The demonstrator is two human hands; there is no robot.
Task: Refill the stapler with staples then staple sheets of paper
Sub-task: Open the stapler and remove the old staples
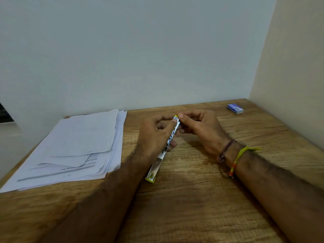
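A slim metal stapler [160, 159] with yellow-green ends is held over the wooden table, its near end low and its far end raised. My left hand [154, 135] wraps around its middle from the left. My right hand [198, 128] pinches the far tip between thumb and forefinger. Whether staples are inside cannot be seen. A loose stack of white paper sheets [77, 148] lies on the table to the left of my hands. A small blue staple box [235, 108] rests at the far right corner, shut as far as I can tell.
The wooden table [201, 199] is bounded by a pale wall behind and a cream wall on the right. My right wrist carries thread bracelets [235, 160]. The table's left edge runs just beyond the paper stack.
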